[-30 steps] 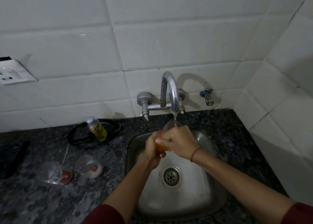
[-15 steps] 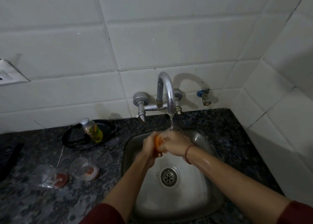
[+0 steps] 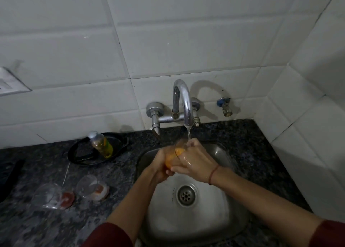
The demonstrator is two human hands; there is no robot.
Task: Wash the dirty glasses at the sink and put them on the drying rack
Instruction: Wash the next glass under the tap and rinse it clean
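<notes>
Most of the view is taken up by the dark speckled counter (image 3: 56,228), into which the steel sink (image 3: 214,218) is set. A black tray (image 3: 121,142) is placed on the counter to the left of the sink, and the curved tap (image 3: 183,101) is seen running above the basin.

Over the basin, the glass (image 3: 178,150) is held on its side between both hands. Its orange base is gripped by the curled fingers of the left hand (image 3: 158,165), and its clear wall near the rim is wrapped by the right hand (image 3: 196,161). A second glass (image 3: 50,196) and a third glass (image 3: 89,186) are seen lying on the counter, well apart from the sink, each reddish at the base. A soap bottle (image 3: 102,144) is leaned in the tray. The thin stream (image 3: 189,134) is caught at the rim of the held glass, just beside the right fingers.

The step in hand is judged to be rinsing. It would be done well if the glass were turned slowly, so that the whole rim and inner wall are passed under the water, and then tipped mouth-down to be drained. A firm grip is called for, since wet glass is likely to be slippery. The rim should be held clear of the spout close above, and the work is best done low over the basin. No drying rack is seen, so its place cannot be told.
</notes>
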